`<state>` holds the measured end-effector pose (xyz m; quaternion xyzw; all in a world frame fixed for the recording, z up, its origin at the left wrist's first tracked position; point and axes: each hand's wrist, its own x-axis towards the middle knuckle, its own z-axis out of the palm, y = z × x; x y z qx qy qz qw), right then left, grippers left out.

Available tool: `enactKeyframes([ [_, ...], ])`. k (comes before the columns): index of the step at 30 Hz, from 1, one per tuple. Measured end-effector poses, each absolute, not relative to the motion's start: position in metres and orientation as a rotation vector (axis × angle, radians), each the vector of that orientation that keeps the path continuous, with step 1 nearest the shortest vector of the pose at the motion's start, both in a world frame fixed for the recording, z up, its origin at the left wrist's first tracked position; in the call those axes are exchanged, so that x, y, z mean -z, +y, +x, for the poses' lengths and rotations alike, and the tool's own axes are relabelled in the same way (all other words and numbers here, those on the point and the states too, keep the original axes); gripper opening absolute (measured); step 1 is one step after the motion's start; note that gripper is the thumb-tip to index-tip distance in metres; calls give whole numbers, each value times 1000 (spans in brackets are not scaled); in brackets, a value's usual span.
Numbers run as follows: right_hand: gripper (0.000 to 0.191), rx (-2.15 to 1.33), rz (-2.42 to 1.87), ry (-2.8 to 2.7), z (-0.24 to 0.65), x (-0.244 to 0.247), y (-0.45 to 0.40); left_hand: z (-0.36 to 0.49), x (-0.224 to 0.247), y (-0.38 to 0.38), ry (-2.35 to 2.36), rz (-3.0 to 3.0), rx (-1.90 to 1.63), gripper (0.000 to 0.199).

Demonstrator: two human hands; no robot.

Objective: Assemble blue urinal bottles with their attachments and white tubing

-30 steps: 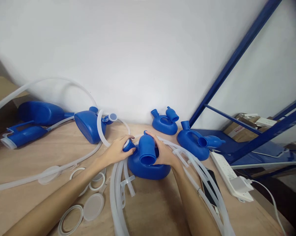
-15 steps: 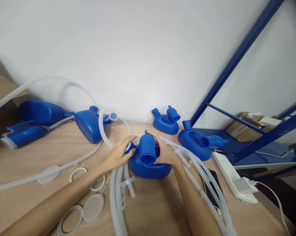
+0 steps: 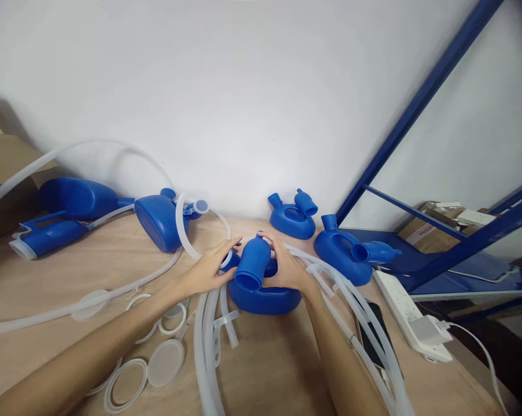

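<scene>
A blue bottle (image 3: 265,301) lies on the wooden table in front of me. Over it, my right hand (image 3: 284,263) has its fingers wrapped round a small blue cup-shaped part (image 3: 255,257), whose wide open mouth faces me and tilts down to the left. My left hand (image 3: 213,268) is at the bottle's neck, its thumb and fingers around a pale ring there; the fingers partly hide the neck. Clear tubes (image 3: 208,352) run under my left wrist.
Two blue bottles (image 3: 293,224) (image 3: 343,254) with cup parts stand at the back right. More blue bottles (image 3: 156,222) are at the left. White rings (image 3: 126,386), a translucent disc (image 3: 166,363), a phone (image 3: 376,335) and a power strip (image 3: 402,303) lie around.
The cup part has swung to the left, its mouth now nearer my left hand. My left fingers have lifted slightly at the neck.
</scene>
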<state>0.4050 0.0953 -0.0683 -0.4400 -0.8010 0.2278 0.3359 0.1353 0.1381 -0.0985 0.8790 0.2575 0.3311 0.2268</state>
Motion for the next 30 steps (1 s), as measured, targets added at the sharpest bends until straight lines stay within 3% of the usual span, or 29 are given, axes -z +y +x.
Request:
enactKeyframes([
  [4, 117, -596, -1115, -2089, 402, 66, 97, 119, 77, 129, 854, 2538, -631, 85],
  [7, 112, -583, -1111, -2116, 400, 63, 96, 94, 59, 109, 1001, 2570, -603, 75],
  [9, 89, -512, -1161, -2157, 399, 62, 96, 70, 57, 95, 1110, 2580, -547, 60],
  [12, 35, -394, -1226, -2276, 396, 64, 96, 31, 77, 79, 1166, 2626, -288, 44],
  [14, 23, -339, -1210, -2331, 395, 68, 98, 13, 95, 73, 1092, 2662, -169, 47],
  [17, 32, -306, -1166, -2335, 396, 74, 102, 9, 113, 67, 1027, 2735, -113, 50],
  [21, 32, -274, -1141, -2216, 391, 61, 100, 27, 109, 62, 1117, 2827, -72, 26],
  [25, 34, -359, -976, -2265, 355, 26, 60, 39, 108, 63, 1091, 2897, -90, 33],
  [27, 65, -506, -969, -2473, 325, 20, 32, 41, 113, 64, 1065, 2893, -128, 33],
  [30, 101, -417, -1224, -2696, 283, 31, 3, 42, 122, 67, 1080, 2847, -118, 34],
])
